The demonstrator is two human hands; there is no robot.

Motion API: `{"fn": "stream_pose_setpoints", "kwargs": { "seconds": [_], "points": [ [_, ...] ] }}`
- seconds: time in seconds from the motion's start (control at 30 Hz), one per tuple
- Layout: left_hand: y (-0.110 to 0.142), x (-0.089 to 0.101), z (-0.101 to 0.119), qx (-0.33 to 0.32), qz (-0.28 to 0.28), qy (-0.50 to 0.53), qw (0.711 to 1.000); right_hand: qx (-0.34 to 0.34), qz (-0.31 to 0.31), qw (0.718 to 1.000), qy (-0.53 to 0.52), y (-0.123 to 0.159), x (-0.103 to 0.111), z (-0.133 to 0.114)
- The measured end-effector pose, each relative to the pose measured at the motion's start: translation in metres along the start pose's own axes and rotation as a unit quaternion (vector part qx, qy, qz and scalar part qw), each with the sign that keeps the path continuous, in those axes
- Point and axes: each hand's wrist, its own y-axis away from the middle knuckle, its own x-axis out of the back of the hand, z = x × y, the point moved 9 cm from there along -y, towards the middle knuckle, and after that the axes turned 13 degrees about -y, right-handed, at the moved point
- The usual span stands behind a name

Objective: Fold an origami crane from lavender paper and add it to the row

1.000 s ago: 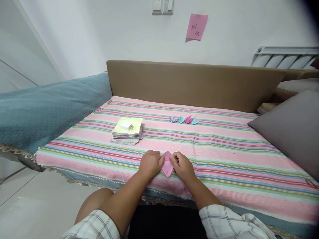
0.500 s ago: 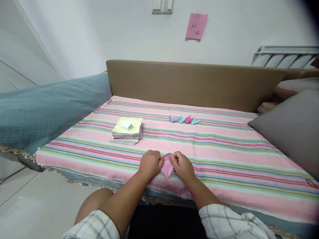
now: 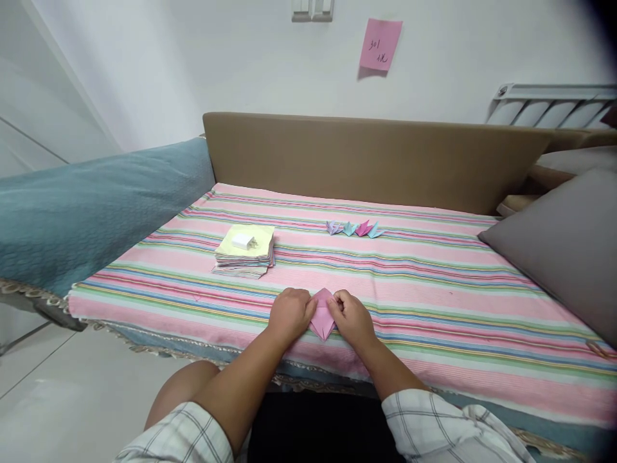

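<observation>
A pink sheet of origami paper (image 3: 322,319), folded into a kite-like diamond, lies near the front edge of the striped cover. My left hand (image 3: 292,314) grips its left side, the thumb pressed on the paper and the fingers curled. On the opposite side my right hand (image 3: 353,316) pinches the paper between thumb and bent fingers. The upper point of the diamond shows between the hands, and a crease crosses below it. The lower point faces me, with a short slit line in its middle.
A stack of square paper (image 3: 244,262) with a white plug adapter (image 3: 243,241) on top stands left of centre. Several small folded paper cranes (image 3: 364,228) sit in a row farther back. A grey cushion (image 3: 563,244) leans at the right; the brown backrest (image 3: 361,161) borders the rear.
The top of the pink paper, bent down before, now stands out as a full point between my hands. Both hands keep their hold, and the view has shifted slightly.
</observation>
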Motion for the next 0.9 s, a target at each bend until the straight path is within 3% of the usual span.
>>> {"fn": "stream_pose_setpoints", "kwargs": {
  "seconds": [0.2,0.37,0.9],
  "points": [
    [0.005,-0.004,-0.005,0.038,0.005,0.092,0.995,-0.005,-0.009,1.000,-0.008,-0.001,-0.001,-0.001],
    [0.008,-0.005,-0.002,0.030,0.012,0.134,0.990,-0.012,-0.008,1.000,-0.007,0.000,0.000,0.000],
    [0.013,-0.008,-0.008,0.068,0.004,0.190,0.979,-0.004,-0.008,1.000,-0.010,-0.001,-0.002,0.001]
  ]
}}
